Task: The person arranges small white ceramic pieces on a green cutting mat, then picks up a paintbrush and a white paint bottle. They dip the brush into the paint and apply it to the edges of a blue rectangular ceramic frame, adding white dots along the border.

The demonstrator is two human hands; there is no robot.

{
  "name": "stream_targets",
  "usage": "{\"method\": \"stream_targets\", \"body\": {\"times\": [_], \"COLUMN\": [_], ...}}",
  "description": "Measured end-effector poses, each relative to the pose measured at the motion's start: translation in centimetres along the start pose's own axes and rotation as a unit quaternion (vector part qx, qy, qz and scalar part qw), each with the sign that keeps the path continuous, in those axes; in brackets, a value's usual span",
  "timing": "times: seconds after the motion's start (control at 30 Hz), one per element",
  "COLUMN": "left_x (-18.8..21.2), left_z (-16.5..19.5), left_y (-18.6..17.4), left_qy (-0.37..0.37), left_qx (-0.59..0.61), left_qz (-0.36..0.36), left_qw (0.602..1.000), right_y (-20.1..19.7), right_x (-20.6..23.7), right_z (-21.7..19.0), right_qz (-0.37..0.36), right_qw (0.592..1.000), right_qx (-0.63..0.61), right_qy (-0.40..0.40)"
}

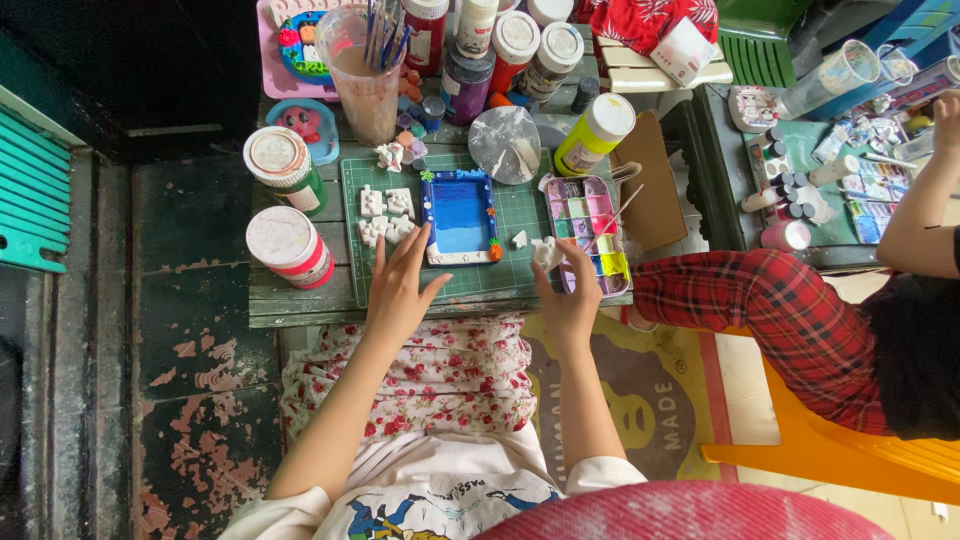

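My left hand (400,285) lies open on the green cutting mat (520,215), fingers spread beside several small white plaster pieces (385,215). Just right of it stands a small rectangular tray painted blue (459,216) with coloured bits on its rim. My right hand (567,290) pinches a small white plaster figure (546,252) and a thin paintbrush (612,218) that reaches over the paint palette (585,228). Another white piece (519,239) lies on the mat between the hands.
Paint jars (500,45), a yellow bottle (596,132), a cup of murky water with brushes (362,65) and two lidded tubs (285,205) crowd the small wooden table (300,300). A person in red plaid trousers (780,310) sits on an orange chair at right, working at another table (800,250).
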State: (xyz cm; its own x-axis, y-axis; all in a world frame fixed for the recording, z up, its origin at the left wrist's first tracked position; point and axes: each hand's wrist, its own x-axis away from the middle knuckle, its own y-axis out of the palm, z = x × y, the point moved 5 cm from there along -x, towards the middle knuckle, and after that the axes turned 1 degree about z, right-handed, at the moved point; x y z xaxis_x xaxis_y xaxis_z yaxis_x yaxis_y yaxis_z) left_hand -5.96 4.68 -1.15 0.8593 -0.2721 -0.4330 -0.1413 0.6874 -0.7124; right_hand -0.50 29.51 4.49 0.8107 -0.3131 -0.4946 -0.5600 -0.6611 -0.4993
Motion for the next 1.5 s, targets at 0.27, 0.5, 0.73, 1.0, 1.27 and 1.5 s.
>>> {"method": "stream_targets", "body": {"times": [0.27, 0.5, 0.73, 1.0, 1.27, 1.5], "left_x": [-1.8, -4.8, -6.6, -3.4, 2.5, 5.8], "left_z": [1.6, 8.1, 8.2, 7.0, -0.7, -4.2], "left_y": [1.4, 9.2, 12.0, 6.1, -2.4, -1.9], "left_qy": [-0.004, 0.139, 0.169, 0.096, -0.152, -0.258], "left_qx": [-0.076, -0.160, -0.199, 0.106, 0.297, 0.513], "left_qz": [0.023, -0.057, -0.087, -0.005, 0.053, 0.027], "left_qw": [0.997, 0.976, 0.961, 0.990, 0.941, 0.818], "right_y": [-1.0, -1.2, -1.8, -1.4, 3.1, 7.1], "right_x": [0.3, 0.5, 0.4, 0.8, 0.3, 0.5], "right_z": [0.6, 0.6, 0.3, -0.1, -2.0, -3.6], "right_qz": [0.034, 0.041, 0.045, 0.004, -0.193, -0.302], "right_qw": [0.998, 0.998, 0.997, 0.991, 0.885, 0.835], "right_qx": [-0.046, -0.040, -0.051, -0.131, -0.416, -0.450], "right_qy": [0.027, 0.028, 0.029, 0.024, 0.080, 0.100]}}
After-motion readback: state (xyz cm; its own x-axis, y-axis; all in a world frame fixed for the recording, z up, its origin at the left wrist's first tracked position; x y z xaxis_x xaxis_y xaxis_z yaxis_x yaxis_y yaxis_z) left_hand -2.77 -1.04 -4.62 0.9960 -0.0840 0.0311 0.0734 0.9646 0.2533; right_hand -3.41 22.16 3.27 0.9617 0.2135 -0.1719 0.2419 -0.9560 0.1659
